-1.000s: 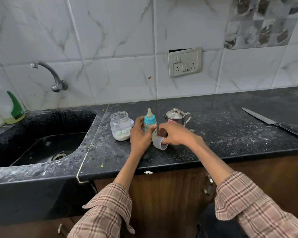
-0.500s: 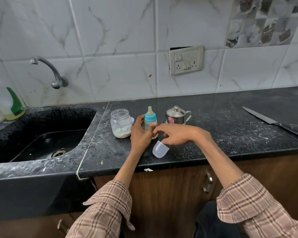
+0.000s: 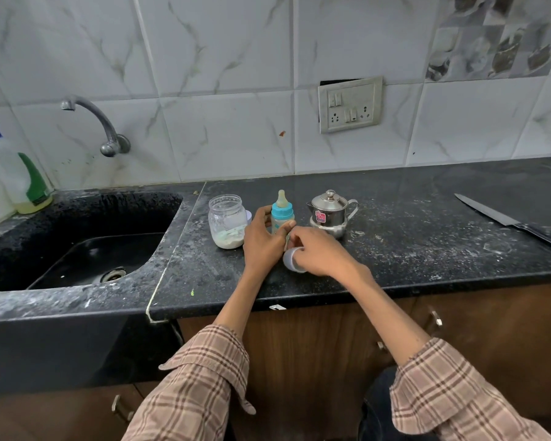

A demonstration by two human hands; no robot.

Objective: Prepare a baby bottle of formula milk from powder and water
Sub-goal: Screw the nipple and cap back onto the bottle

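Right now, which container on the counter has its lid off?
The glass jar, left of the baby bottle: its mouth is open, with white powder at the bottom. The bottle wears its blue collar and teat, and the steel pot has its knobbed lid on.

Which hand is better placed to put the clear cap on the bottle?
Probably the right hand: its fingers are already curled on the cap, beside the bottle. The left hand grips the bottle, so it can hold it steady.
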